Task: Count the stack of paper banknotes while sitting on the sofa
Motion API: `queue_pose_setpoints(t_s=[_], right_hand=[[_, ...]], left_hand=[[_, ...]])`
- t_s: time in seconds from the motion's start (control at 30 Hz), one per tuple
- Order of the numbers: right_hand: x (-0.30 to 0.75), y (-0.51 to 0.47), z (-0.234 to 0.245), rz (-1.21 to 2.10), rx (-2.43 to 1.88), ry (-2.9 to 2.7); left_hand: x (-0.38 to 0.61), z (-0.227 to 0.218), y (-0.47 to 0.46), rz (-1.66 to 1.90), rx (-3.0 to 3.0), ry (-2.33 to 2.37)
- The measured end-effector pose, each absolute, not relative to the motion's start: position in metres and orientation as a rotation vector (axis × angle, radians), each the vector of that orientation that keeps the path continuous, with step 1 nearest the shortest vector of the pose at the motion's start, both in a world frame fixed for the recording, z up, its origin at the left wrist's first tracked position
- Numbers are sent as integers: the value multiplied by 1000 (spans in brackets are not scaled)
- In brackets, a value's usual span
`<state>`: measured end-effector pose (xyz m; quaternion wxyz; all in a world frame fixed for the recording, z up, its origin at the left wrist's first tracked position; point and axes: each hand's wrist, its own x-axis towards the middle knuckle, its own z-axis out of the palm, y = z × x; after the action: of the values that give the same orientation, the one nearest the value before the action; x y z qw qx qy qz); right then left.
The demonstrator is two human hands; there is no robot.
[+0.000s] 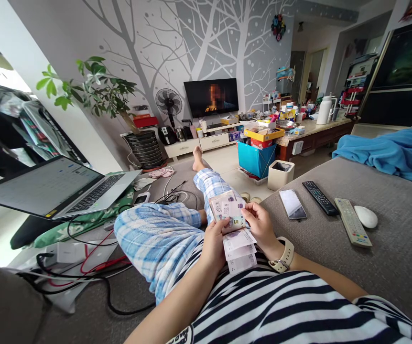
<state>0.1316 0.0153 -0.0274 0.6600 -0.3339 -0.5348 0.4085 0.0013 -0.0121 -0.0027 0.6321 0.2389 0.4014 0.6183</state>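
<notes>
Pinching a fanned stack of banknotes point(233, 213) over the lap, the person's left hand point(214, 242) closes its grip on the notes' left edge. The right hand point(262, 226), which wears a wristwatch point(284, 256), presses thumb and fingers on the top note. Right of the grip, a smartphone point(292, 204), a black remote point(319, 197), a pale remote point(352, 221) and a white mouse point(366, 216) lie in a row on the grey sofa point(388, 248). A blue blanket point(388, 150) lies beyond them. Left of the grip, the bent knee point(156, 234) in plaid trousers stands between it and an open laptop point(59, 186), with tangled cables point(84, 267) below.
</notes>
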Motion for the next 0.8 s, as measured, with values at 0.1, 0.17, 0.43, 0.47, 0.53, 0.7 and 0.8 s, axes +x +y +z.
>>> queue_pose_setpoints(t_s=[0.1,0.17,0.43,0.47,0.53,0.7,0.8], right_hand=[[131,13,-24,921,-760,-1204],[131,12,-22,921,-759,-1198],[130,9,-18,972,-732,-1144],[130,8,-17,975,-724,-1147],[130,6,-15,979,-708,-1150],[130,2,-10,994,-685,-1147],[130,1,-9,1005,-697,-1158]], left_hand=[[2,-2,-10,1396,558,923],[3,-2,-9,1380,527,911],[5,4,-10,1385,461,889],[6,5,-10,1391,453,892],[8,8,-11,1408,444,896],[10,13,-13,1399,441,892],[10,11,-13,1397,451,881]])
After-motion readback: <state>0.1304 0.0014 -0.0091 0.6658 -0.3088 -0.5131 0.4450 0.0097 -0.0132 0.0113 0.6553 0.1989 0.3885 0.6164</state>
